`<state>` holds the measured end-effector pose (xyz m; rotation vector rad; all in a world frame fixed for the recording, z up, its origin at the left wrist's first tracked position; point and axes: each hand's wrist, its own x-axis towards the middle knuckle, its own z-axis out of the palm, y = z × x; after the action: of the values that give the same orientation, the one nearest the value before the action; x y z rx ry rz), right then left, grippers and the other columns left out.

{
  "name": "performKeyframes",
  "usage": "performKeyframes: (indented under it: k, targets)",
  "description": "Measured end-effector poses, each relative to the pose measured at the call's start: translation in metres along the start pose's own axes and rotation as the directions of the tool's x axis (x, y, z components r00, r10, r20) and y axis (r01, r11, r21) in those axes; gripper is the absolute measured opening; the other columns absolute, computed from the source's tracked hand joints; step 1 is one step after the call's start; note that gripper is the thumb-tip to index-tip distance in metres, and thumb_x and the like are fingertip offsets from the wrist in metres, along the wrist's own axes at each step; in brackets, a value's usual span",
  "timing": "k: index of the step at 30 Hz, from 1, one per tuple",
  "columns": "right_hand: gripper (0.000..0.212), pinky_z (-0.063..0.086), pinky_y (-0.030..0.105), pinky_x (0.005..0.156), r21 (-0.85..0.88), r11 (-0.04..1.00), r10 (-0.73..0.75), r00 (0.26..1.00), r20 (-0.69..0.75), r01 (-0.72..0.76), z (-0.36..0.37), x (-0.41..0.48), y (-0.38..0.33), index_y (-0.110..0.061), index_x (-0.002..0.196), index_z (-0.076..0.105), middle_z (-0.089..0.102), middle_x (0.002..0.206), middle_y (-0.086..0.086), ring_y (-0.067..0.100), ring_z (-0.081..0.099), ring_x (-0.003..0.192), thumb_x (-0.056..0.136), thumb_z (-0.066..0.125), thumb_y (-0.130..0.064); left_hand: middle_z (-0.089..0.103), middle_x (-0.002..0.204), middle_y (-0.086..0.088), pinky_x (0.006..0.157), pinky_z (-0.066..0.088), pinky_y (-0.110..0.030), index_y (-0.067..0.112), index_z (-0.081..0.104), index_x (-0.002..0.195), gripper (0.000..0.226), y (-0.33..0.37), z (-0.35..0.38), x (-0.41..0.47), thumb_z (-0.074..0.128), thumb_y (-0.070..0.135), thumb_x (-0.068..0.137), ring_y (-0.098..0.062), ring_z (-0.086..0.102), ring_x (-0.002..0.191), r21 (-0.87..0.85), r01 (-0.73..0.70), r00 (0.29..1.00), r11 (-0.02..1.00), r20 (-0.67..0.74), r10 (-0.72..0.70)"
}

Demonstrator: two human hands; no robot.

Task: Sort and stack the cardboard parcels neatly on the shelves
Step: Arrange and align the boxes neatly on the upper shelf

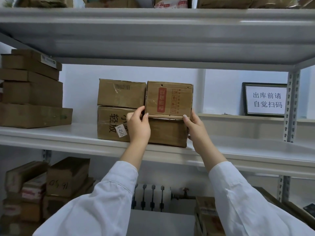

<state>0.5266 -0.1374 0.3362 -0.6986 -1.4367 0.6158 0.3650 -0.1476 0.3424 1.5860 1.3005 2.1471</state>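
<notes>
While both hands are holding it by its lower corners, the red-label parcel (169,99) is sitting at the top right of the center stack on the mid shelf (68,133). Its left side is touching the plain upper box (121,93) & its bottom edge is running along the top of the big bottom box (109,123). Can't tell if it's resting fully or hovering just above, as a thin bright line is showing under it. It's standing upright, w/ the red label facing the camera and the print turned sideways.

The left hand (138,126) is gripping the lower-left corner, thumb pressing the front face and fingers curling round the left side. The right hand (196,130) is gripping the lower-right corner, thumb on the front, the other fingers wrapping behind & out of sight. Both arms are wearing white sleeves (102,201).

The big bottom box is carrying black characters and a white K-4545 sticker (121,131), partly hidden by the left hand.

Well to the left on the same shelf, a taller pile of brown parcels (32,89) is standing apart from the center stack. At right, near the shelf post, a framed sign (265,99) is standing on a ledge by the wall. More boxes are lying on the top shelf (153,36). Lower-level parcels (68,176) are crowding the left side below, & a radiator (151,196) is showing betw. the arms.
</notes>
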Motion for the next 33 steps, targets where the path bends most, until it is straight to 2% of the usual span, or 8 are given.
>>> performKeyframes:
  k: [2,4,8,11,15,19,28,33]
  targets:
    - [0.033,0.041,0.041,0.107,0.009,1.000,0.003,1.000,-0.020,-0.003,0.002,-0.002,0.000,-0.037,0.128,0.048,0.056,0.135,-0.005,0.016,0.051,0.125,0.099,0.045,-0.020,0.047,0.124,-0.012,0.094,0.036,-0.025,0.015,0.051,0.133,0.037,-0.001,0.001,-0.003,0.046,0.014,0.097,-0.023,0.051,0.106,0.030,0.018,1.000,0.999,0.012,-0.019]
    - [0.032,0.043,0.042,0.105,0.020,1.000,-0.010,0.999,-0.036,0.010,0.005,-0.003,-0.001,-0.039,0.122,0.050,0.061,0.126,-0.007,0.015,0.055,0.120,0.099,0.044,-0.017,0.046,0.129,-0.010,0.095,0.035,-0.025,0.019,0.045,0.139,0.040,-0.001,0.002,-0.009,0.042,0.018,0.099,-0.021,0.048,0.113,0.046,0.030,0.999,0.999,0.036,-0.031]
    - [0.028,0.051,0.030,0.088,0.058,0.998,0.015,0.997,-0.077,-0.011,0.005,-0.003,0.001,-0.039,0.118,0.052,0.064,0.111,-0.010,0.005,0.061,0.098,0.099,0.046,-0.018,0.042,0.144,-0.009,0.109,0.031,-0.033,0.015,0.031,0.146,0.047,-0.001,0.006,-0.022,0.039,0.024,0.100,-0.023,0.039,0.132,0.019,0.105,0.991,0.994,0.085,-0.106]
    - [0.025,0.049,0.020,0.072,0.075,0.996,0.059,0.994,-0.092,-0.052,0.005,-0.004,0.001,-0.035,0.119,0.052,0.064,0.101,-0.014,-0.002,0.059,0.086,0.099,0.046,-0.022,0.037,0.148,-0.010,0.111,0.027,-0.035,0.010,0.029,0.146,0.049,-0.002,0.008,-0.026,0.037,0.027,0.100,-0.026,0.033,0.137,0.063,0.184,0.972,0.981,0.135,-0.191]
    - [0.019,0.049,0.023,0.077,0.098,0.990,0.113,0.986,-0.119,-0.102,0.006,-0.006,0.000,-0.032,0.113,0.057,0.063,0.092,-0.017,0.000,0.057,0.080,0.097,0.050,-0.024,0.029,0.153,-0.009,0.111,0.025,-0.037,0.009,0.021,0.148,0.056,0.001,0.011,-0.028,0.039,0.029,0.099,-0.027,0.028,0.139,0.128,0.212,0.954,0.969,0.188,-0.233]
    - [0.014,0.049,0.029,0.081,0.111,0.984,0.153,0.979,-0.135,-0.139,0.003,-0.005,0.000,-0.032,0.104,0.061,0.064,0.092,-0.013,0.005,0.059,0.083,0.096,0.051,-0.027,0.030,0.152,-0.009,0.112,0.023,-0.041,0.010,0.020,0.147,0.061,0.004,0.013,-0.022,0.047,0.026,0.095,-0.029,0.023,0.139,0.134,0.280,0.941,0.951,0.158,-0.300]
    - [0.033,0.049,0.038,0.092,0.080,0.983,0.180,0.964,-0.196,-0.167,0.002,-0.003,0.001,-0.021,0.124,0.059,0.063,0.118,-0.001,0.016,0.059,0.106,0.095,0.052,-0.032,0.031,0.145,-0.011,0.107,0.027,-0.039,0.007,0.037,0.136,0.051,0.006,0.007,-0.020,0.050,0.029,0.092,-0.030,0.023,0.133,0.227,0.312,0.908,0.923,0.213,-0.360]
    - [0.030,0.046,0.037,0.101,0.029,0.992,0.129,0.969,-0.211,-0.125,0.006,-0.001,0.003,-0.019,0.120,0.061,0.064,0.119,-0.001,0.016,0.059,0.113,0.093,0.055,-0.031,0.039,0.141,-0.011,0.104,0.030,-0.037,0.010,0.039,0.133,0.052,0.008,0.006,-0.021,0.051,0.037,0.091,-0.030,0.030,0.130,0.236,0.292,0.922,0.927,0.188,-0.338]
